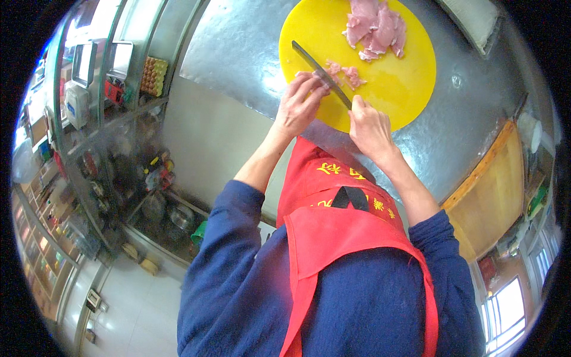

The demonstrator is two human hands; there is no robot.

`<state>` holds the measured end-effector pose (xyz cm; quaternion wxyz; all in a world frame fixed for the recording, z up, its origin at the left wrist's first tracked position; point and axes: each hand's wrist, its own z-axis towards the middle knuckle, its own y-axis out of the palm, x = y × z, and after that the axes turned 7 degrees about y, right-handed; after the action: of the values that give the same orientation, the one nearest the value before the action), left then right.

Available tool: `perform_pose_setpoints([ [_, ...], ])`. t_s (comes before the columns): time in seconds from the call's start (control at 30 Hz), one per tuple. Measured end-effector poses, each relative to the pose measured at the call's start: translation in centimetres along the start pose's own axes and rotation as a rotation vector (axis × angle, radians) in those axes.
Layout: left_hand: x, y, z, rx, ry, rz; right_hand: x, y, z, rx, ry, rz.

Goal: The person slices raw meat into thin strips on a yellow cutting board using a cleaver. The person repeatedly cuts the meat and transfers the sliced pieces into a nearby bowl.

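Observation:
My right hand [371, 128] is closed on the handle of a kitchen knife [322, 73], whose dark blade slants up and left over a round yellow cutting board [401, 98]. Against the blade's left side, my left hand [299, 101] presses a piece of raw meat [320, 80] with bent fingertips. Small cut bits of meat [352, 76] lie just to the right of the blade. A pile of larger pale pink meat slices [377, 27] rests at the board's far edge. The handle is hidden in my right fist.
The board lies on a metal worktop [241, 53]. At the far right stands a white-filled tray [479, 22]; nearer on the right is a wooden board [486, 196]. Shelving at left holds a tray of eggs [154, 76] and metal trays [83, 64].

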<state>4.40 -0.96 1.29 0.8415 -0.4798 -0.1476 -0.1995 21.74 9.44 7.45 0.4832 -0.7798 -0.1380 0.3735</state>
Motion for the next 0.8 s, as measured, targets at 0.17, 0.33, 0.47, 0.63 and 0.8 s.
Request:
perform_pose_setpoints([
  [0.17, 0.0, -0.8, -0.5, 0.078, -0.161, 0.083, 0.4, -0.6, -1.2, -0.1, 0.09, -0.02],
  [0.33, -0.8, 0.9, -0.2, -0.105, -0.076, 0.018, 0.8, -1.0, -0.7, -0.062, -0.015, 0.012],
  [0.47, -1.1, 1.2, -0.3, -0.088, -0.076, 0.055, 0.8, -1.8, -1.6, -0.021, -0.033, -0.011],
  [0.63, -0.9, 1.0, -0.4, -0.118, -0.08, 0.062, 0.2, -2.4, -2.9, 0.016, -0.066, 0.013],
  [0.8, -0.8, 1.3, -0.6, -0.06, -0.112, -0.023, 0.1, -2.9, -2.7, 0.005, 0.001, 0.008],
])
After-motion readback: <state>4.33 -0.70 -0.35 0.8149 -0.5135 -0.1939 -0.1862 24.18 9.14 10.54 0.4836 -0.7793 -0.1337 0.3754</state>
